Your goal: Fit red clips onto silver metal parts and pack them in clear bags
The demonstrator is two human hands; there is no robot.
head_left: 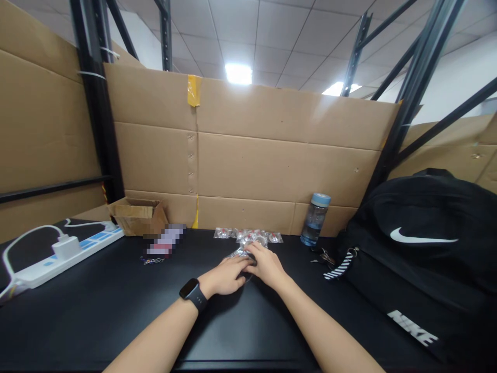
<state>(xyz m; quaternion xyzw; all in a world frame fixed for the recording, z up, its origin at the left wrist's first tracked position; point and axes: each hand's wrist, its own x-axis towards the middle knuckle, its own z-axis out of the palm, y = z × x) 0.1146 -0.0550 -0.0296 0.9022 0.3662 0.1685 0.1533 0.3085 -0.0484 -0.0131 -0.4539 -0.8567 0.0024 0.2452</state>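
Note:
Both my hands meet at the middle of the black table (116, 305). My left hand (227, 275), with a black smartwatch (193, 294) on the wrist, is curled with its fingers pressed onto a small clear plastic packet (239, 254). My right hand (266, 264) is curled over the same packet from the right. Just beyond my fingers, by the cardboard wall, lies a heap of several small clear packets with red-and-white contents (250, 235). What sits inside the held packet is too small to make out.
A blue-capped water bottle (316, 219) stands right of the packets, with keys (322, 255) in front. A large black backpack (423, 259) fills the right side. A white power strip (58, 256) lies left, an open cardboard box (137, 215) behind it. Cardboard walls (272, 160) close the back.

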